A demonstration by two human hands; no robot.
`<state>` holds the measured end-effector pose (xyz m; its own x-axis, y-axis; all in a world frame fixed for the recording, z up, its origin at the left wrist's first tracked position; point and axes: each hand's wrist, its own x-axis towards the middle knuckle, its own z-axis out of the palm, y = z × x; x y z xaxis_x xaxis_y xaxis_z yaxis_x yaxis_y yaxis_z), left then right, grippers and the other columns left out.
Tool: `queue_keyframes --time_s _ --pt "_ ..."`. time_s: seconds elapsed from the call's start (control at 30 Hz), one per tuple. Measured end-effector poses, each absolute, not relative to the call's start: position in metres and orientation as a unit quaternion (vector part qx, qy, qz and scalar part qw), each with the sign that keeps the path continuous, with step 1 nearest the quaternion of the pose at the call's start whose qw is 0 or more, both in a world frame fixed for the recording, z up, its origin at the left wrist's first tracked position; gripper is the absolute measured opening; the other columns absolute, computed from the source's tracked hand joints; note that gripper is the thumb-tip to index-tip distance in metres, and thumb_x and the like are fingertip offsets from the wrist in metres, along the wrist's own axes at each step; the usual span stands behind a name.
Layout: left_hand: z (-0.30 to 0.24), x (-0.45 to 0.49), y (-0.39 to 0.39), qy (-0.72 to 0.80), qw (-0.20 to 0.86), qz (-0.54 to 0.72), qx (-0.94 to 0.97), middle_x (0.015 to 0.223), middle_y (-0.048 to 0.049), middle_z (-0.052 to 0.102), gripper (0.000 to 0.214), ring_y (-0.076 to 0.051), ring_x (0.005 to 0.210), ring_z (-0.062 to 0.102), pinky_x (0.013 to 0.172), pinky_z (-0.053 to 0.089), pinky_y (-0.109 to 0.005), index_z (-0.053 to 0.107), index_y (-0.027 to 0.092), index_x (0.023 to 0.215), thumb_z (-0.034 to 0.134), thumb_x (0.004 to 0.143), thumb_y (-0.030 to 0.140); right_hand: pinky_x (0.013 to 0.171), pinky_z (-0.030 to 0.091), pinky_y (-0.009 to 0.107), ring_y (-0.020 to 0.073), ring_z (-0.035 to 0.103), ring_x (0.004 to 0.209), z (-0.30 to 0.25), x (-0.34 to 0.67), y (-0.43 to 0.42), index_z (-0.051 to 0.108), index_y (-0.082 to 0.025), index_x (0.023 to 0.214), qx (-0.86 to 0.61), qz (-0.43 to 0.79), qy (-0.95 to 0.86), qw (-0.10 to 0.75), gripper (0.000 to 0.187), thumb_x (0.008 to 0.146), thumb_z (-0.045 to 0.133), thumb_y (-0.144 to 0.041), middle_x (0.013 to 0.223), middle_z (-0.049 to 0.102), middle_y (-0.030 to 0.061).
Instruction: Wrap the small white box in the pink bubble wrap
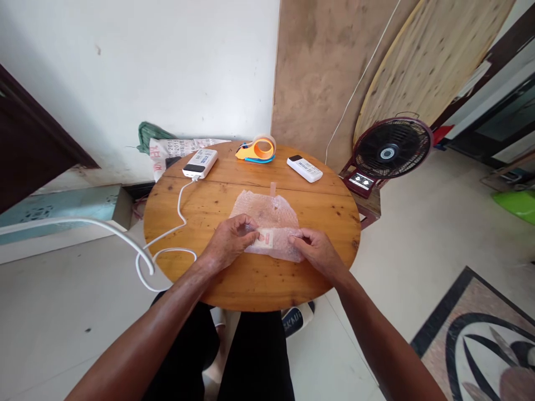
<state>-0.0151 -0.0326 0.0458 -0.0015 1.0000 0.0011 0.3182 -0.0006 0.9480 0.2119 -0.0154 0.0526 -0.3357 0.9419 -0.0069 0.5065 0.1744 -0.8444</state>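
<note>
A sheet of clear bubble wrap (pixel 267 209) lies on the round wooden table in front of me, its near part folded over. Under the folded layer shows a small white item with red print (pixel 264 238); its kind I cannot make out. My left hand (pixel 232 239) pinches the left side of the fold between thumb and fingers. At the right side, my right hand (pixel 315 248) grips the bubble wrap's edge in the same way. A short strip of tape (pixel 273 190) sticks up from the sheet's far edge.
On the wooden table (pixel 251 287) stand an orange tape dispenser (pixel 256 149), a white power bank (pixel 305 168) at right, and another white power bank (pixel 200 163) at left with a white cable (pixel 180 206) plugged in. A dark fan (pixel 390 150) stands beyond the table's right edge.
</note>
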Motion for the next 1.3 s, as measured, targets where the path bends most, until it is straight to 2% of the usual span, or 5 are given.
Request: queue_keyframes --time_s 0.37,0.53,0.7,0.9,1.3 --pt "0.049 -0.017 -0.024 0.546 0.456 0.391 0.584 0.064 0.0034 0.058 0.02 -0.008 0.054 0.047 0.049 0.032 -0.019 0.058 0.016 0.075 0.067 0.064 0.03 0.058 0.039 0.026 0.015 0.055 0.061 0.047 0.214 -0.025 0.057 -0.021 0.074 -0.549 0.228 -0.758 0.268 0.011 0.079 0.058 -0.03 0.068 0.062 -0.0003" --pt "0.047 -0.016 -0.022 0.532 0.457 0.394 0.594 0.066 0.0028 0.06 0.018 -0.008 0.054 0.048 0.05 0.033 -0.019 0.058 0.016 0.075 0.066 0.066 0.03 0.082 0.043 0.038 0.0263 0.056 0.1 0.057 0.201 -0.042 0.058 -0.02 0.104 -0.483 0.037 -0.831 0.273 0.022 0.084 0.05 -0.02 0.109 0.062 0.0117" --pt "0.045 -0.018 -0.021 0.528 0.442 0.386 0.614 0.07 0.0014 0.062 0.017 -0.01 0.06 0.051 0.056 0.039 -0.021 0.058 0.016 0.079 0.063 0.069 0.029 0.099 0.031 0.045 0.0281 0.042 0.123 0.065 0.177 -0.063 0.06 -0.022 0.109 -0.346 -0.072 -0.906 0.234 0.027 0.09 0.043 -0.013 0.12 0.06 0.0101" --pt "0.044 -0.018 -0.018 0.539 0.411 0.38 0.63 0.075 0.001 0.062 0.021 -0.012 0.068 0.054 0.064 0.042 -0.023 0.059 0.016 0.083 0.063 0.068 0.031 0.087 0.037 0.04 0.0238 0.052 0.096 0.058 0.159 -0.051 0.06 -0.012 0.107 -0.338 -0.093 -0.92 0.177 0.024 0.091 0.042 -0.013 0.102 0.063 0.0119" --pt "0.057 -0.055 -0.027 0.594 0.367 0.313 0.644 0.082 -0.0008 0.062 0.039 -0.014 0.068 0.053 0.061 0.04 -0.024 0.061 0.016 0.1 0.061 0.072 0.042 0.082 0.03 0.035 0.022 0.048 0.095 0.076 0.16 -0.041 0.058 -0.024 0.113 -0.35 -0.045 -0.932 0.084 0.027 0.089 0.048 -0.015 0.103 0.06 0.0059"
